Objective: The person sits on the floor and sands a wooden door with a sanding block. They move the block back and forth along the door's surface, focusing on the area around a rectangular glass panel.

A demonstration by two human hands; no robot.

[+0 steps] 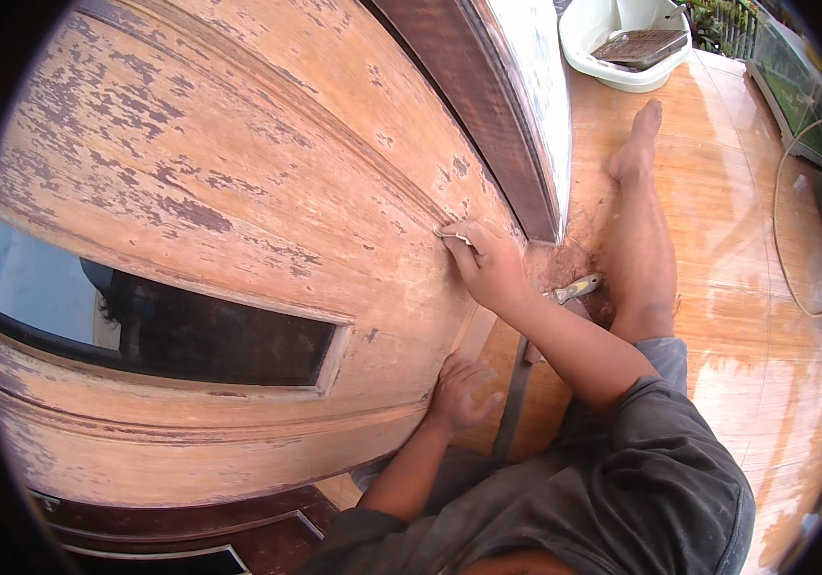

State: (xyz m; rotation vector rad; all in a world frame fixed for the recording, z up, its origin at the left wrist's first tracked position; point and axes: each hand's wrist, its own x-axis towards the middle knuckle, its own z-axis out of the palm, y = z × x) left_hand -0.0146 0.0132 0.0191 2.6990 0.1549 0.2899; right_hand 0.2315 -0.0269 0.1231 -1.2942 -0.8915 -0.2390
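A wooden door (267, 144) with patches of dark old finish on bare, pale wood fills the left side. My right hand (492, 268) is closed on a thin folded piece of sandpaper (452, 236). Only its light edge shows between thumb and fingers, pressed at the grooved moulding near the door's lower end. Lower down, my left hand (463, 391) rests against the bottom edge of the door, its fingers apart and holding nothing. A dark glass pane (219, 326) is set in the door beside that hand.
A scraper (576, 287) with a yellow and grey handle lies on the tiled floor (717, 220) amid brown dust, beside my bare leg (646, 240). The dark door frame (487, 105) stands behind the door. Farther off are a white basin (578, 53) holding a tray and a loose cable (780, 230).
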